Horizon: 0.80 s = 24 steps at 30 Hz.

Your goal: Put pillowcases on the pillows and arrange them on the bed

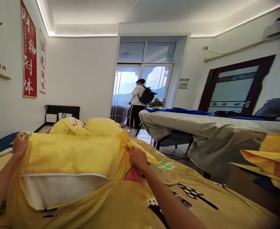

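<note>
A yellow pillowcase [70, 152] is stretched between my two hands above the bed. Through its long white-edged opening a white pillow [63, 189] shows inside. My left hand [20, 144] is closed on the far left corner of the case. At the far right corner, my right hand [138, 158] pinches the bunched yellow cloth. Dark printed marks lie on the fabric just below the opening. Beneath and around it spreads a yellow-tan bedspread [202, 190] with cartoon prints.
Two yellow pillows, one plain [103, 125], lie beyond the case. To the right stands a table [202, 127] under a plastic cover, with a chair [175, 138] below. A cardboard box [245, 181] holds yellow cloth. A person [138, 101] with a backpack stands by the glass door.
</note>
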Available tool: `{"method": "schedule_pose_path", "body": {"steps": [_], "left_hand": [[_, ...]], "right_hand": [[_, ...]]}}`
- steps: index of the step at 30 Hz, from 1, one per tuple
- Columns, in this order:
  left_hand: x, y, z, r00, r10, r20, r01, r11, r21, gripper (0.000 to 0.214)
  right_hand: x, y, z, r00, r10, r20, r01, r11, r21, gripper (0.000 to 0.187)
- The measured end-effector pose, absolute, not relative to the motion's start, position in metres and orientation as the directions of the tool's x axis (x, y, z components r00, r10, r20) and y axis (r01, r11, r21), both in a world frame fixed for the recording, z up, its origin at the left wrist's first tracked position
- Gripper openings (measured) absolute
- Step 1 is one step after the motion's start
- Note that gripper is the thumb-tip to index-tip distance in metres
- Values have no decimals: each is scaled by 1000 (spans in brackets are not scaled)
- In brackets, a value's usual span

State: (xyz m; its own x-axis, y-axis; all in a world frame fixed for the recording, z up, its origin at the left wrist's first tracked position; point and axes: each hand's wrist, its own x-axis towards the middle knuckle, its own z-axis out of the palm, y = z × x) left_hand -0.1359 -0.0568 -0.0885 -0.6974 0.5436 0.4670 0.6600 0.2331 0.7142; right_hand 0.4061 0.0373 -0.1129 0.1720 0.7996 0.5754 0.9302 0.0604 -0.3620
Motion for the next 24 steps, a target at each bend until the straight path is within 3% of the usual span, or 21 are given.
{"method": "schedule_pose_path", "body": {"steps": [2, 3, 5, 7, 9, 11, 13, 16, 20, 22, 24], "left_hand": [[-113, -53, -135, -562, 659, 500, 753, 158, 639, 52], [-102, -55, -161, -385, 761, 522, 833, 43, 552, 52], [-86, -64, -210, 120, 909, 399, 858, -297, 419, 54], [-82, -74, -243, 340, 912, 231, 805, -409, 429, 57], [-88, -79, -254, 289, 933, 214, 825, -356, 439, 56], [-103, -79, -248, 233, 939, 253, 874, -316, 369, 55], [-120, -74, -238, 249, 949, 193, 916, -295, 271, 54], [-139, -67, -229, 212, 973, 91, 948, -228, 224, 57], [-156, -70, -201, 203, 950, 239, 971, -227, 78, 56], [-161, -77, -170, 264, 907, 328, 962, -273, -20, 53], [-160, -85, -141, 289, 856, 429, 955, -285, -75, 50]], "right_hand": [[390, 35, -153, 184, 836, 517, 931, 20, -364, 25], [382, 31, -173, 144, 849, 509, 934, 53, -354, 28], [363, 19, -210, -40, 864, 501, 917, 231, -325, 40], [346, 3, -234, -315, 857, 408, 833, 455, -313, 48], [331, -10, -241, -519, 822, 235, 754, 569, -328, 51], [319, -14, -234, -555, 820, 142, 760, 569, -314, 53], [304, -8, -222, -517, 830, 210, 781, 558, -281, 54], [277, 10, -213, -550, 789, 274, 750, 610, -254, 54], [264, 29, -201, -571, 806, 158, 790, 591, -160, 48], [277, 29, -182, -558, 797, 231, 802, 590, -98, 55], [296, 22, -163, -546, 737, 398, 800, 600, -14, 60]]}}
